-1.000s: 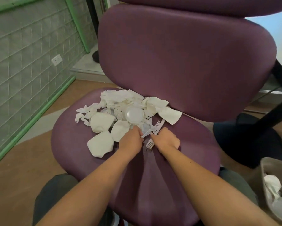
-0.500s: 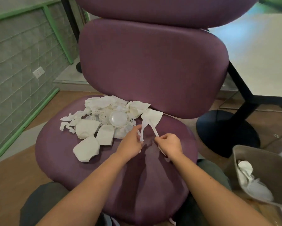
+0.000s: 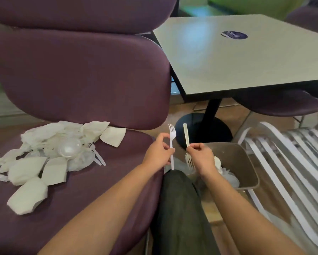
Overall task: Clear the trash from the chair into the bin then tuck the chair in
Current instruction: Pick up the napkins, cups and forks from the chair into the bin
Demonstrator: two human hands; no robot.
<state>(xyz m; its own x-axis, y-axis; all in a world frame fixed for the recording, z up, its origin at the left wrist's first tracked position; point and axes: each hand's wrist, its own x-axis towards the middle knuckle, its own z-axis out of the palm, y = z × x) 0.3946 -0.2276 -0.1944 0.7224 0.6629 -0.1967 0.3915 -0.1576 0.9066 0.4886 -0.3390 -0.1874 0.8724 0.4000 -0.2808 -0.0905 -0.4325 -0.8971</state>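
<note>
Both hands have lifted away from the pile on the seat and swung to the right, each now carrying a white plastic fork. The left hand [image 3: 157, 155] pinches its fork [image 3: 171, 144] by the handle, tines pointing up, just past the right edge of the purple chair [image 3: 77, 78]. The right hand [image 3: 200, 157] is curled round the second fork [image 3: 187, 144], held the other way, tines down and handle up, above the near rim of the brown bin [image 3: 244, 162]. The bin sits on the floor beside the person's knee, with crumpled white trash inside. On the left part of the seat lies the remaining trash pile [image 3: 49, 151]: torn paper pieces, a clear round lid, more plastic forks. A pale table [image 3: 237, 57] on a black pedestal stands behind the bin.
</note>
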